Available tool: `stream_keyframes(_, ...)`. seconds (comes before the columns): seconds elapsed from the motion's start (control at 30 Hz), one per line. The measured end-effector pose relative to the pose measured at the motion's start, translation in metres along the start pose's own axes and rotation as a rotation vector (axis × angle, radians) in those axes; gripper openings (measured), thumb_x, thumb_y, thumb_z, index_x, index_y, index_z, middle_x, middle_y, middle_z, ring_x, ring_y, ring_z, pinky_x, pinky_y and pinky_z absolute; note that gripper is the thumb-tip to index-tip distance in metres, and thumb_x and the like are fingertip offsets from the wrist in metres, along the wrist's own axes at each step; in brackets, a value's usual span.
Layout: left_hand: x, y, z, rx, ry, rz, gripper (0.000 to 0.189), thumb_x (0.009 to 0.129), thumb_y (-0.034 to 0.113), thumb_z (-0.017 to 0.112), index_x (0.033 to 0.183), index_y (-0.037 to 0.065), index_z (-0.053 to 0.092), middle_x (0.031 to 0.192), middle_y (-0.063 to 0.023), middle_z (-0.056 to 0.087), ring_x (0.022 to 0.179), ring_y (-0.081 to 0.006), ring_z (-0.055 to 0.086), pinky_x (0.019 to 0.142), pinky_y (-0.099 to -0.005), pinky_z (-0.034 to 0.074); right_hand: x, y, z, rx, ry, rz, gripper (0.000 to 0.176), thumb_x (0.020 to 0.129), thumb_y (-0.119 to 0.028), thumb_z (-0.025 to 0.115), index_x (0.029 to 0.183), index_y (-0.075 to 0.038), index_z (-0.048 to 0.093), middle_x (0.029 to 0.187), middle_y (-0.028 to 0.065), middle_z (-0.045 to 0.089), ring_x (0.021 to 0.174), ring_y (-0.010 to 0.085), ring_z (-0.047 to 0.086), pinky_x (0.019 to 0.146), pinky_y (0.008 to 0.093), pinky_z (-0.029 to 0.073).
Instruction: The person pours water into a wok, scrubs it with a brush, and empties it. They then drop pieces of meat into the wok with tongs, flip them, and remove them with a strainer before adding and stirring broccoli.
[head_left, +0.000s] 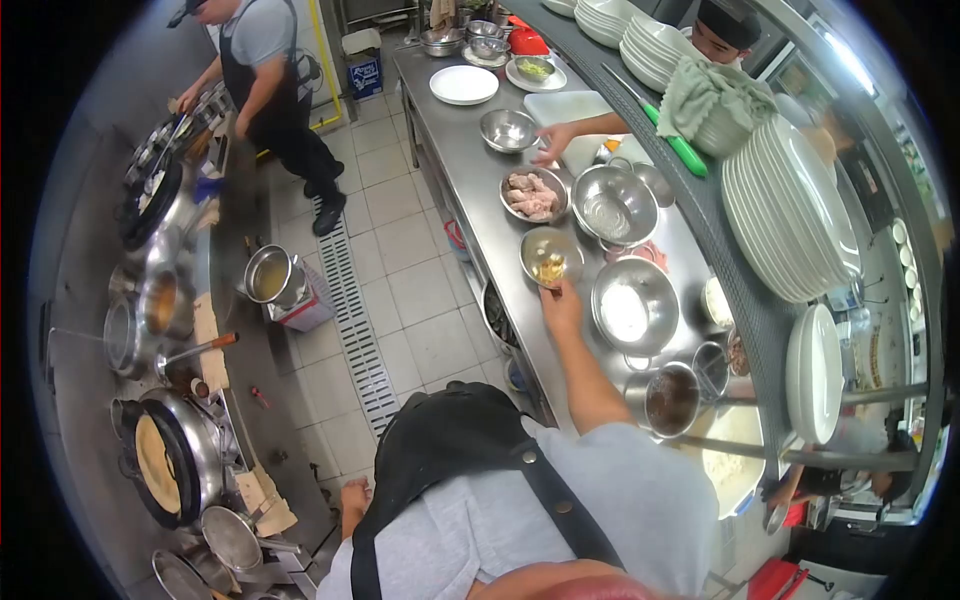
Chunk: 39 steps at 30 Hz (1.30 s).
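Note:
My right hand point(562, 299) reaches out over the steel counter. Its fingers are closed on the near rim of a small metal bowl point(541, 245), with yellowish pieces point(551, 268) lying in the bottom. Beyond this bowl stands another metal bowl of raw pale-pink meat pieces point(532, 195). On its right are a large steel bowl point(634, 311) and a two-handled steel colander-like pan point(614, 204). Down by my waist, my left hand point(355, 497) hangs beside the black apron point(440, 440); its fingers are too small and partly hidden to read.
Across the counter, a co-worker's hand point(556, 143) is near an empty metal bowl point(508, 131). Stacked plates point(790, 210) fill the overhead shelf. Another person point(265, 80) stands at the stoves on the left. A pot point(270, 275) sits on a box by the floor drain point(350, 310).

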<state>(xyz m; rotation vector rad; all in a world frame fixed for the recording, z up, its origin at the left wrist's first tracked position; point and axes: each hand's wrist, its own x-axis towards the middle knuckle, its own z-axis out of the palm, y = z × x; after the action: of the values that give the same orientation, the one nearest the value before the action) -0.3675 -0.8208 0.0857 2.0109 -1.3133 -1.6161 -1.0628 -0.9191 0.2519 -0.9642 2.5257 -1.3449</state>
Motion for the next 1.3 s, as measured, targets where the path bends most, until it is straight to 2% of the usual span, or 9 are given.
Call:
stream_keyframes(0.07,0.022,0.007,0.001,0.821,-0.016,0.846,0.022,0.09,0.021,0.067,0.087,-0.001,0.068,0.074,-0.0099,0.065,0.059,-0.0203,0.063,0.051,-0.0346,0.046,0.005,-0.005,-0.006,-0.034,-0.042,0.054,0.023,0.086,-0.018,0.076,0.1,-0.003,0.067,0.094,0.0176,0.071,0.083,0.0318,0.07,0.078,0.0405,0.054)
stream_keyframes(0.33,0.098,0.146,0.014,-0.052,0.046,-0.049,0.026,0.093,0.029,0.068,0.099,0.004,0.069,0.079,-0.0051,0.067,0.074,-0.0166,0.066,0.06,-0.0294,0.047,0.001,0.001,-0.011,-0.025,-0.115,0.063,0.036,0.088,-0.018,0.074,0.12,-0.006,0.063,0.095,0.0193,0.073,0.085,0.0329,0.072,0.077,0.0416,0.056)
stream_keyframes(0.43,0.123,0.175,0.016,0.115,-0.065,0.01,0.026,0.093,0.029,0.068,0.099,0.004,0.069,0.081,-0.0052,0.067,0.075,-0.0164,0.066,0.061,-0.0291,0.047,-0.006,-0.003,-0.017,-0.163,-0.062,0.08,0.053,0.09,-0.019,0.07,0.139,-0.01,0.052,0.09,0.0157,0.072,0.08,0.0321,0.07,0.074,0.0418,0.057)
stream_keyframes(0.7,0.2,0.174,-0.021,0.68,-0.435,0.28,0.025,0.094,0.029,0.065,0.102,0.005,0.067,0.087,-0.0058,0.067,0.079,-0.0158,0.066,0.065,-0.0278,0.047,-0.094,-0.035,-0.03,0.037,-0.086,0.265,0.054,0.089,-0.019,0.068,0.14,-0.015,0.051,0.092,0.0048,0.07,0.082,0.0263,0.068,0.077,0.0395,0.054)
stream_keyframes(1.03,0.28,0.258,-0.067,0.141,-0.43,0.054,0.025,0.095,0.029,0.062,0.104,0.005,0.066,0.094,-0.0065,0.068,0.084,-0.015,0.065,0.07,-0.0262,0.048,-0.19,-0.101,0.024,0.154,-0.203,0.394,0.057,0.087,-0.018,0.066,0.141,-0.013,0.051,0.099,0.0093,0.071,0.089,0.03,0.068,0.083,0.0416,0.053)
stream_keyframes(1.17,0.299,0.221,-0.078,0.139,-0.421,0.163,0.03,0.095,0.031,0.063,0.11,0.005,0.065,0.09,-0.0046,0.067,0.079,-0.0138,0.062,0.068,-0.0281,0.048,-0.197,-0.113,0.067,0.012,-0.149,0.212,0.056,0.088,-0.015,0.069,0.141,-0.014,0.051,0.093,0.0061,0.068,0.084,0.0219,0.067,0.08,0.0371,0.054)
stream_keyframes(1.2,0.275,0.224,-0.075,0.138,-0.342,0.159,0.032,0.094,0.033,0.064,0.107,0.004,0.067,0.085,-0.0043,0.067,0.073,-0.0151,0.061,0.065,-0.0298,0.048,-0.192,-0.123,0.07,0.009,-0.283,0.303,0.061,0.087,-0.023,0.068,0.144,-0.015,0.049,0.102,0.0101,0.07,0.095,0.0339,0.068,0.087,0.0442,0.053)
stream_keyframes(1.23,0.298,0.192,-0.078,0.289,-0.301,0.248,0.035,0.093,0.035,0.065,0.103,0.002,0.069,0.082,-0.0055,0.068,0.073,-0.0168,0.062,0.066,-0.0323,0.049,-0.194,-0.113,0.09,0.046,-0.261,0.188,0.055,0.091,-0.01,0.066,0.143,-0.013,0.05,0.09,0.0045,0.067,0.078,0.0156,0.064,0.075,0.0312,0.053)
stream_keyframes(1.3,0.256,0.199,-0.077,0.126,-0.19,0.179,0.037,0.092,0.036,0.067,0.097,0.0,0.072,0.083,-0.0102,0.071,0.073,-0.0194,0.066,0.068,-0.0355,0.051,-0.187,-0.119,0.116,0.218,-0.453,0.246,0.053,0.092,-0.009,0.067,0.142,-0.009,0.05,0.083,0.0045,0.066,0.068,0.0117,0.061,0.066,0.0292,0.053)
